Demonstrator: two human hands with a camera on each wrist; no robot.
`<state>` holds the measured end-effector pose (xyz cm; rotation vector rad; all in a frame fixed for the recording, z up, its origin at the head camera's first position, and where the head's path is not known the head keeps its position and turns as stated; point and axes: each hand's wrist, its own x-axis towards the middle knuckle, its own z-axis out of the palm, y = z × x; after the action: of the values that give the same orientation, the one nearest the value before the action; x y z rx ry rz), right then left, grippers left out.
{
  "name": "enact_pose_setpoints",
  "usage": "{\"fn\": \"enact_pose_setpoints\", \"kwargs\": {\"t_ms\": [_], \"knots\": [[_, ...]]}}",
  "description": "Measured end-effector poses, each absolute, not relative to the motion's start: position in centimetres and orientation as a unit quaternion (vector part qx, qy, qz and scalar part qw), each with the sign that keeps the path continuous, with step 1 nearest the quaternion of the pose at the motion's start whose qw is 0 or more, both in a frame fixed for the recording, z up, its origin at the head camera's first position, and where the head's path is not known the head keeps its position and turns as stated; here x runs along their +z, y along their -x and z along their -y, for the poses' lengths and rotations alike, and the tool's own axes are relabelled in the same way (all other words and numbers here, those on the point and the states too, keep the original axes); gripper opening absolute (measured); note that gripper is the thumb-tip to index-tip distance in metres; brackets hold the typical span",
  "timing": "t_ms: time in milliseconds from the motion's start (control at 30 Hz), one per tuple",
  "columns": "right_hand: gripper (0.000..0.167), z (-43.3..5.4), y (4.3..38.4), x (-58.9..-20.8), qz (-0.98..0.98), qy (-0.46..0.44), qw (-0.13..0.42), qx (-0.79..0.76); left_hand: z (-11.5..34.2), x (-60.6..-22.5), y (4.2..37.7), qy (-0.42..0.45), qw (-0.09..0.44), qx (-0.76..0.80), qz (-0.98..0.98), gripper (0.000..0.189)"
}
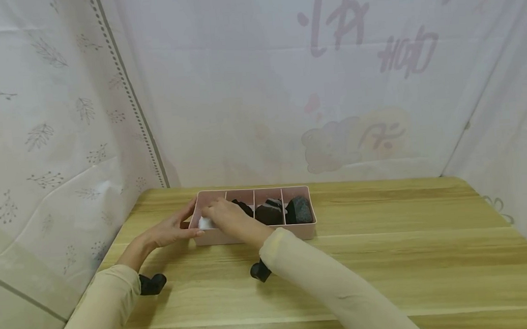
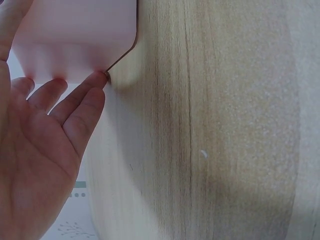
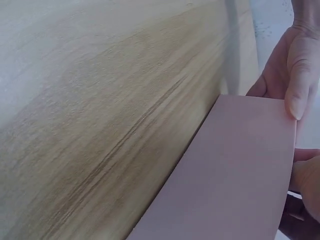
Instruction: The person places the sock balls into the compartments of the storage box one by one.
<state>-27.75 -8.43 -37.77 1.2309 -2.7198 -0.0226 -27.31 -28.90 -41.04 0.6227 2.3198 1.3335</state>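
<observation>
A pink divided box (image 1: pixel 254 234) stands on the table with its long side towards me. My left hand (image 1: pixel 172 231) grips its left end, thumb at the front corner; in the left wrist view the fingertips (image 2: pixel 95 80) bear on the end wall. My right hand (image 1: pixel 230 218) reaches over the front wall into the leftmost compartment, above a white cloth piece (image 1: pixel 205 223). I cannot tell whether its fingers pinch the cloth. Folded dark socks lie in the other compartments: a black one (image 1: pixel 243 207), a striped brown one (image 1: pixel 269 213) and a grey-and-black one (image 1: pixel 300 210).
The wood-grain table (image 1: pixel 389 257) extends to the right and in front of the box. A pale printed curtain (image 1: pixel 258 93) hangs behind it, and another leaf-patterned curtain (image 1: pixel 58 122) hangs at the left. Black wrist mounts (image 1: pixel 152 284) show under both sleeves.
</observation>
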Motion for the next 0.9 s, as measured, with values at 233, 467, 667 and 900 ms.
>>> {"fn": "enact_pose_setpoints", "kwargs": {"t_ms": [233,467,667,900], "knots": [[0.023,8.7,27.4,-37.5,0.915,-0.398,0.057,-0.038,28.9,-41.0,27.2,-0.219,0.2,0.479,-0.826,0.095],[0.031,8.3,27.4,-37.9,0.916,-0.399,0.026,-0.018,28.8,-41.2,27.2,-0.221,0.201,0.481,-0.824,0.095],[0.035,7.0,27.4,-38.1,0.913,-0.402,0.004,0.063,28.8,-41.2,27.2,-0.219,0.201,0.475,-0.828,0.095],[0.039,4.0,27.0,-38.3,0.897,-0.423,0.068,0.113,29.0,-41.4,27.2,-0.223,0.187,0.472,-0.832,0.094]]}}
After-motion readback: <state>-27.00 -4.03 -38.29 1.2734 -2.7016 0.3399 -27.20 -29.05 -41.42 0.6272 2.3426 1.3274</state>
